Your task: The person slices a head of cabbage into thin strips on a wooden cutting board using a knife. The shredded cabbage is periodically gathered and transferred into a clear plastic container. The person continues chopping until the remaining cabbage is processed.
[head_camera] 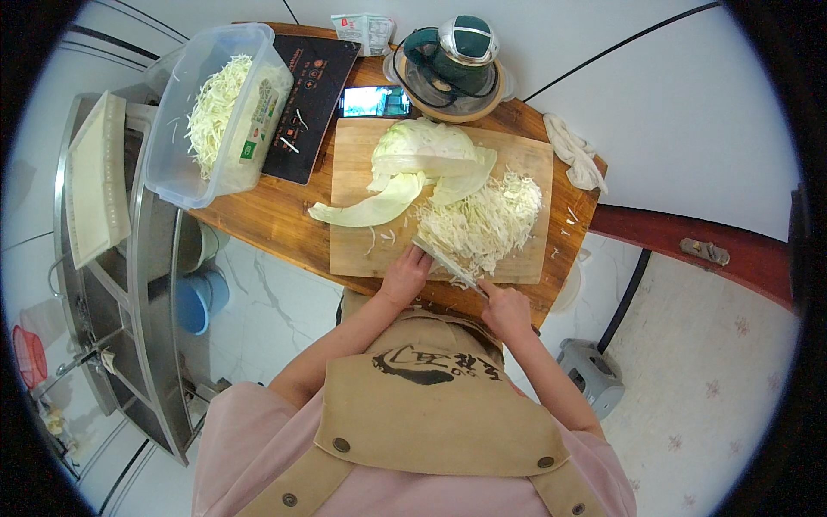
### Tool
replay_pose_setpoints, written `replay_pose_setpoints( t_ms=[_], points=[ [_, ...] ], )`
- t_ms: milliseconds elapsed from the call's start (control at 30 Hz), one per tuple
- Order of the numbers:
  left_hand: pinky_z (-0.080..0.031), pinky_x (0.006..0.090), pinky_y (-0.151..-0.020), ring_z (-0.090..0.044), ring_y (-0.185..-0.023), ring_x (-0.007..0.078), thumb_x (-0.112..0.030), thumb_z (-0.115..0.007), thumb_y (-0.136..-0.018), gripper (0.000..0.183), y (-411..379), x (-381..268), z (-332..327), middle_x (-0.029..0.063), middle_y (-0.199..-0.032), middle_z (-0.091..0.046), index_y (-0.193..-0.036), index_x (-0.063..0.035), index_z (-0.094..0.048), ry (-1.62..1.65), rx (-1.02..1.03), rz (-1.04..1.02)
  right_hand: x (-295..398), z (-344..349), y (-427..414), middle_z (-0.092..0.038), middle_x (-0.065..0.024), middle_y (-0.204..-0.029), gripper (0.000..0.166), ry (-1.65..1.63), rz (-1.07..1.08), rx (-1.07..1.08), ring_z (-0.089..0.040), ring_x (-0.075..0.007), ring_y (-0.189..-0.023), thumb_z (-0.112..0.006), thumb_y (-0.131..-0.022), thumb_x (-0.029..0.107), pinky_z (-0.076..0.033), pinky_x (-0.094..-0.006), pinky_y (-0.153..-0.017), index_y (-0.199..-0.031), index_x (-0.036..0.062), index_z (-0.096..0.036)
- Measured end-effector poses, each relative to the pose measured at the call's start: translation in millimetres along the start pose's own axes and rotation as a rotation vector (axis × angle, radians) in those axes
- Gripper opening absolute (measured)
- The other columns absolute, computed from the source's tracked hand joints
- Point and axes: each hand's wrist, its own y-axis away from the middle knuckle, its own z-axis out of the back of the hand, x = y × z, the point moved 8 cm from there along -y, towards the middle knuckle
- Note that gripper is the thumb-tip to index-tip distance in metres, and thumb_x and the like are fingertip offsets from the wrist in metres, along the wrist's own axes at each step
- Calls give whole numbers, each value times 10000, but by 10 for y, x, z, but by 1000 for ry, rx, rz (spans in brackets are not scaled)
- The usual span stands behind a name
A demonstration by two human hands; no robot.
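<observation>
My right hand (507,311) grips the handle of a kitchen knife (446,262) at the near edge of a wooden cutting board (352,252). The blade lies along the near left side of a heap of shredded cabbage (484,223). My left hand (407,274) is at the far end of the blade, fingertips at the metal; whether they pinch it or only touch it is unclear. Beyond the heap sits a partly cut cabbage (423,148), with a loose cabbage leaf (375,205) curving to its left.
A clear plastic tub (158,155) of shredded cabbage overlaps a black induction cooktop (310,123). A lit phone (375,102), a green-topped food chopper (459,64) and a white cloth (572,152) lie around the board on the wooden table (258,213). Left stands a metal sink (139,258).
</observation>
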Motion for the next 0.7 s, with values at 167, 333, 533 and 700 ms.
replay_pose_setpoints(
  t_ms=[167, 333, 533, 700],
  points=[
    [-520, 346, -777, -589, -948, 287, -36, -564, -739, 196, -52, -63, 150, 135, -1000, -568, -928, -12, -609, 53, -29, -2, -34, -164, -150, -642, -203, -716, 395, -3, -3, 22, -630, -377, -675, -549, -733, 59, -504, -480, -646, -1103, 146, -655],
    [-498, 342, -772, -564, -913, 290, -35, -575, -738, 192, -32, -40, 106, 120, -980, -538, -930, -27, -564, 115, 0, 5, -124, -442, -466, -666, -195, -801, 411, -79, -44, -6, -653, -354, -768, -585, -729, 88, -522, -474, -674, -1131, 151, -645],
    [-476, 359, -793, -517, -941, 284, -101, -601, -772, 307, -73, -117, 133, 112, -1035, -511, -1062, -29, -532, 135, 87, -10, -282, -475, -464, -652, -225, -854, 350, -189, -142, -10, -632, -386, -819, -562, -763, 128, -512, -482, -724, -1096, 125, -667],
    [-447, 370, -822, -471, -1007, 263, -156, -585, -789, 461, -59, -211, 141, 96, -1081, -478, -1222, -37, -482, -62, 177, -76, -279, -500, -452, -659, -201, -808, 382, -158, -138, -20, -642, -367, -785, -589, -733, 118, -522, -469, -704, -1105, 143, -671]
  ],
)
